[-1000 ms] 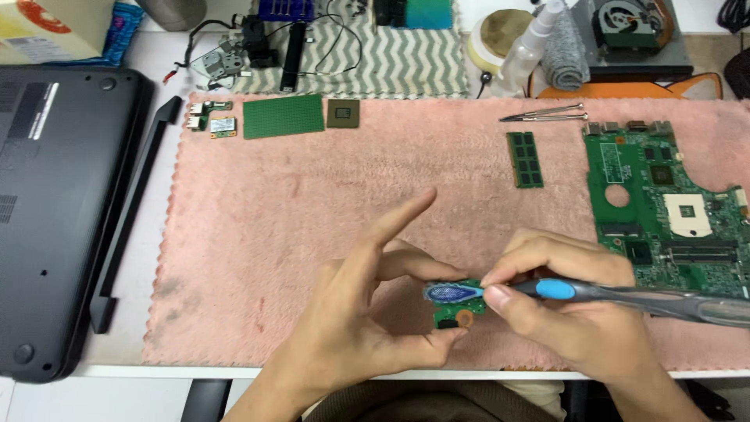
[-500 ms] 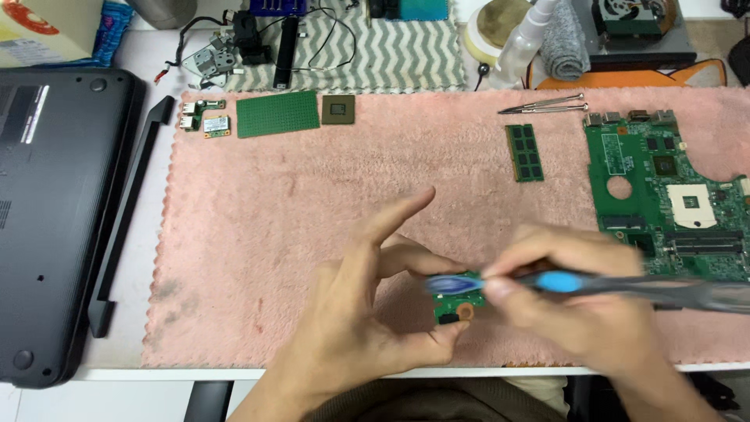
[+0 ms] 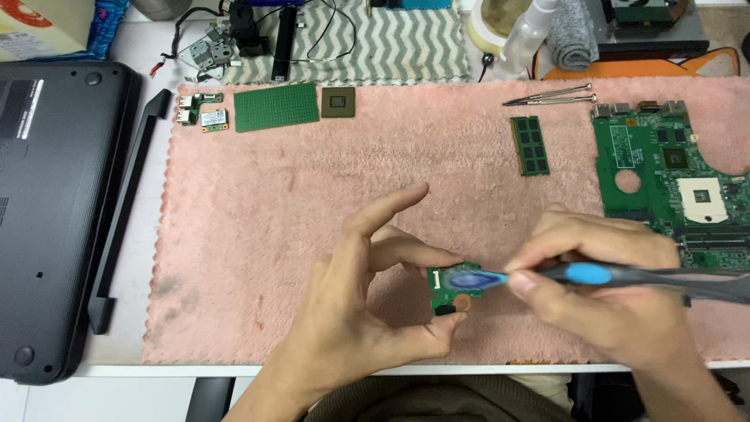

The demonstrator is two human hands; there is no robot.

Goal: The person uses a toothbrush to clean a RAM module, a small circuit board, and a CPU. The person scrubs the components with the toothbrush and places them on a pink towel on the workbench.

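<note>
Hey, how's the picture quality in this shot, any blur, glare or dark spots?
Head view: even, soft light with only faint shadows under the left hand and right hand; the brush head is slightly smeared over the small green board; the pink mat and big circuit board look sharp; no strong glare; the dark laptop base keeps little detail.

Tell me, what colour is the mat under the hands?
Pink; the mat shows clearly in the head view.

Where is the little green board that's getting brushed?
In the head view, the little green board sits low and centre over the pink mat, pinched in the left hand, with the toothbrush touching it.
</note>
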